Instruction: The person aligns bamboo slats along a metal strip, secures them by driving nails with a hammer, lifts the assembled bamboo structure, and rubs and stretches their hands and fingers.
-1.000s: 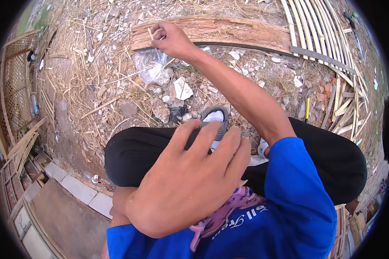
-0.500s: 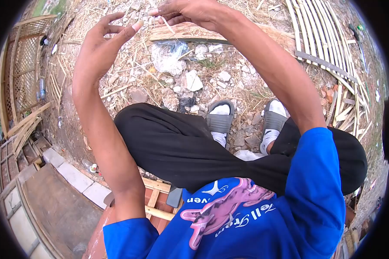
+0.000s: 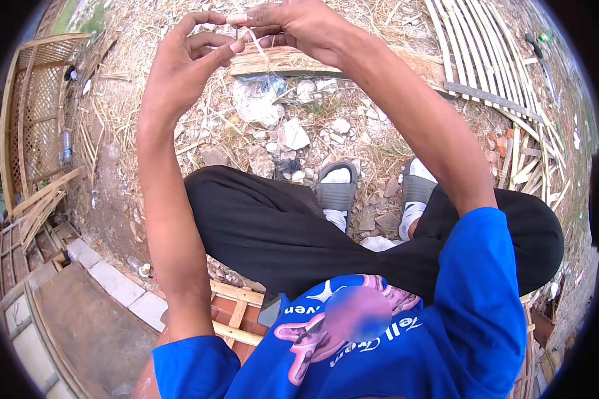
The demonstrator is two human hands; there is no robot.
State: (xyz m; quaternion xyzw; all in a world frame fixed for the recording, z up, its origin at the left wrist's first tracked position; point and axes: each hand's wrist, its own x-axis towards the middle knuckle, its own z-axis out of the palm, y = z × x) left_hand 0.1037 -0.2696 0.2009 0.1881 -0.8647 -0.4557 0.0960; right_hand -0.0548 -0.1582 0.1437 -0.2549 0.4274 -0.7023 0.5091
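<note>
Near the top of the view my two hands meet at the fingertips. My left hand [image 3: 190, 60] has its thumb and forefinger curled around a small, thin dark piece too fine to make out. My right hand [image 3: 306, 30] pinches with thumb and forefinger beside it. From those right fingers a thin pale strip [image 3: 257, 45], like a wood sliver or straw, slants down. Some of the right fingers are hidden behind the hand. Below both hands a rough wooden plank [image 3: 286, 61] lies on the ground.
Stones, dry straw and a clear plastic bag [image 3: 256, 103] lie before my sandalled feet [image 3: 337, 193]. A slatted wooden panel [image 3: 482, 50] is at upper right, a lattice panel [image 3: 43, 113] at left. Pale blocks [image 3: 116, 282] edge a brown board [image 3: 80, 326] at lower left.
My left hand has moved right and its fingers have closed in to meet the right fingertips. The right hand has shifted slightly down, the pale strip moving with it.
</note>
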